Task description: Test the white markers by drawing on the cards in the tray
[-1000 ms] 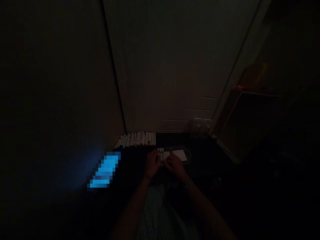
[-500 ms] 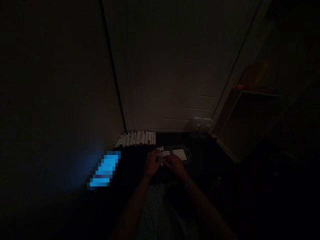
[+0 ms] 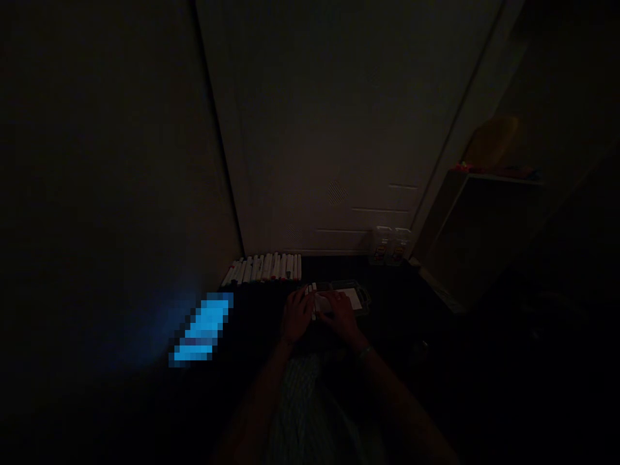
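Head view, dim: open case (image 3: 366,302) is lying flat, pale card (image 3: 354,299) showing inside. White sticks (image 3: 314,288) are lying at the case's left side. Left hand (image 3: 297,314) is resting by them, fingers bent; can't tell if it's pinching. Right hand (image 3: 340,315) is reaching over the case, fingers curled, grip unclear. Marker row (image 3: 266,268) is lying behind-left of the case, 2 clear containers (image 3: 390,248) standing behind-right.

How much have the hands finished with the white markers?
Some, it seems: a few markers lie side by side. The left hand and right hand are at them. Maybe left: the clear case is open, and a marker row lies by the wall.
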Demonstrator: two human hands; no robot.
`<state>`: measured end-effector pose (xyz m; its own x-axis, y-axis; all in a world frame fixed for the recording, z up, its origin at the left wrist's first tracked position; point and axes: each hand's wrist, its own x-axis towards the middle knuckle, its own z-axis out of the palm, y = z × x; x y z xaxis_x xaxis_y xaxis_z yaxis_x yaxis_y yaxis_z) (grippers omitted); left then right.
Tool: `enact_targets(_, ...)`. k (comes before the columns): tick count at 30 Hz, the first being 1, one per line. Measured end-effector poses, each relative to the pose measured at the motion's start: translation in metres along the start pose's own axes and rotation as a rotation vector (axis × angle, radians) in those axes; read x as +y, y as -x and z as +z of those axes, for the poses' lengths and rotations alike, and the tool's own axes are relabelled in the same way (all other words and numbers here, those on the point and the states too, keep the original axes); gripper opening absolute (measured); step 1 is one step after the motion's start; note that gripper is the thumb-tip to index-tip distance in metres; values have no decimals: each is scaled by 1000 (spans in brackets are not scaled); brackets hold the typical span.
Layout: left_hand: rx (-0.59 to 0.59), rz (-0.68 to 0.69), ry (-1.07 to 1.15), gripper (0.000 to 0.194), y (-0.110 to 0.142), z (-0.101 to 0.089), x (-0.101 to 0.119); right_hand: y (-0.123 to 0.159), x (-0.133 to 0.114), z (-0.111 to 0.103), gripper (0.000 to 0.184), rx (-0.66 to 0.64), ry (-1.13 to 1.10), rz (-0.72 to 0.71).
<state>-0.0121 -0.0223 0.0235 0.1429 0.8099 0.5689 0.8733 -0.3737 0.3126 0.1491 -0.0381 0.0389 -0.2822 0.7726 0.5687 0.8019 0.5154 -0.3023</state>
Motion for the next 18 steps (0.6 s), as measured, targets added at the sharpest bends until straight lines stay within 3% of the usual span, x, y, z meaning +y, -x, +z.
enact_targets(18,-76,-10,19,40,-1,3,-1,-1,3,2,46,-25,-68,-41)
